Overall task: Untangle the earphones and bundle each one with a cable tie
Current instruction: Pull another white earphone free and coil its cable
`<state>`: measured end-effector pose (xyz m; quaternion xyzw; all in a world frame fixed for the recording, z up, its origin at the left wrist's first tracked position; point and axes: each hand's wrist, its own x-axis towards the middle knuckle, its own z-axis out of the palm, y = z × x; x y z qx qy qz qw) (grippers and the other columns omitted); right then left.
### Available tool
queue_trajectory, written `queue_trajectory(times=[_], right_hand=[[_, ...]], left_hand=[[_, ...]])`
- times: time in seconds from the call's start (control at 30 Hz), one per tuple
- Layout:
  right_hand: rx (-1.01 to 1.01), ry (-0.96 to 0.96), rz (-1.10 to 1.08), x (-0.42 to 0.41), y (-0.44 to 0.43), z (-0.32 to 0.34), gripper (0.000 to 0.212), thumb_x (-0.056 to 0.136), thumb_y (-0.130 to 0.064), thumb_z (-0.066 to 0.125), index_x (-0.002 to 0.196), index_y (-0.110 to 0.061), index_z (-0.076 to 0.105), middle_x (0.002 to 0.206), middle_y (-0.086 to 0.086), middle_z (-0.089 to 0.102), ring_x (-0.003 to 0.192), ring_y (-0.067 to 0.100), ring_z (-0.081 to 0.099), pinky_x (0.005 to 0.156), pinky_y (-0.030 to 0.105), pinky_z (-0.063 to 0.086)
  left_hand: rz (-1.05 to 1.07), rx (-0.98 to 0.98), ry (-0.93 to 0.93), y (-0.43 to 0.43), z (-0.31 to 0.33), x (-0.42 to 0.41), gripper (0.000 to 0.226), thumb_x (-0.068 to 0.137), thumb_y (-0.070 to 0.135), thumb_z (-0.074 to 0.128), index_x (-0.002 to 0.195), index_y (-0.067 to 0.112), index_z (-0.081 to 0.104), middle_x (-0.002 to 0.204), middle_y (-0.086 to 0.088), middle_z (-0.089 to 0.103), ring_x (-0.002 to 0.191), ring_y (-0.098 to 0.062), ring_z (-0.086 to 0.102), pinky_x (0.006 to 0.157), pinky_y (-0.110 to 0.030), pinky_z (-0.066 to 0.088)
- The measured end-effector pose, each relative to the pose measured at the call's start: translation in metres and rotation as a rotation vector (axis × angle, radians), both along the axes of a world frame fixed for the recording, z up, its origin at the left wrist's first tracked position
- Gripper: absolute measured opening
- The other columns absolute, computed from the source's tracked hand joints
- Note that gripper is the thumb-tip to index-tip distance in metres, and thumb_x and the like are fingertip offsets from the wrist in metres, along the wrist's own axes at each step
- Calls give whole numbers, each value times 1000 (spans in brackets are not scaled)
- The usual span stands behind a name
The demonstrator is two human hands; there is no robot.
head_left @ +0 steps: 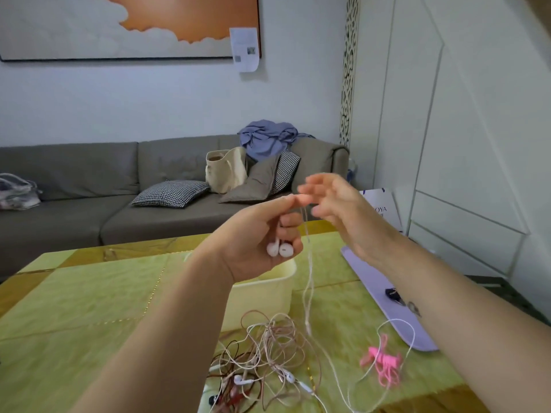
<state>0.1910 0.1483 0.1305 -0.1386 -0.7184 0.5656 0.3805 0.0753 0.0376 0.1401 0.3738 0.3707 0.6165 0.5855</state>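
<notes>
With the left hand at mid-frame pinching a white earbud pair, its cable hanging to the tangle on the surface at lower centre, the spread, blurred right hand should draw the strand free slowly, not yanking knots tighter.

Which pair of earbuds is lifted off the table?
The white earbuds held in the left hand, their cable hanging down. The other earbuds lie in the tangle on the table.
</notes>
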Motion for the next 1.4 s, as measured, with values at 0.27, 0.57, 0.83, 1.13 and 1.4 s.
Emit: queue_trajectory(times=[0.27,0.57,0.83,1.13,1.4], right_hand=[[-417,16,272,0,-11,-23,16,93,-6,48,104,-6,59,79,5,61,41,8,37,46,20,39],[674,-706,41,16,-35,0,22,97,-28,49,96,-22,69,60,-9,60,46,-2,47,48,11,34],[747,-641,4,22,-37,41,24,92,-33,58,76,-21,70,57,-10,61,47,-2,47,48,10,35],[292,-379,188,17,-10,33,23,88,-25,63,72,-8,66,51,-1,48,47,8,38,49,18,33],[-63,-261,215,14,0,-26,28,74,-40,61,58,-18,55,51,-6,35,46,6,28,49,21,22]], left_hand=[[138,191,-346,-2,8,5,21,86,15,49,103,12,62,60,6,53,51,-7,58,60,-24,57],[551,133,-74,15,-29,-13,22,102,14,34,110,16,55,70,-1,66,78,-19,67,84,-37,49],[351,106,324,5,-38,1,36,103,26,31,110,5,59,83,-14,62,74,-23,66,81,-47,55],[162,160,351,-10,-38,13,31,97,22,35,89,5,59,62,-8,54,65,-22,54,78,-39,57],[-37,49,-40,-17,-51,26,32,88,27,42,92,11,69,51,-2,48,51,-16,58,75,-52,55]])
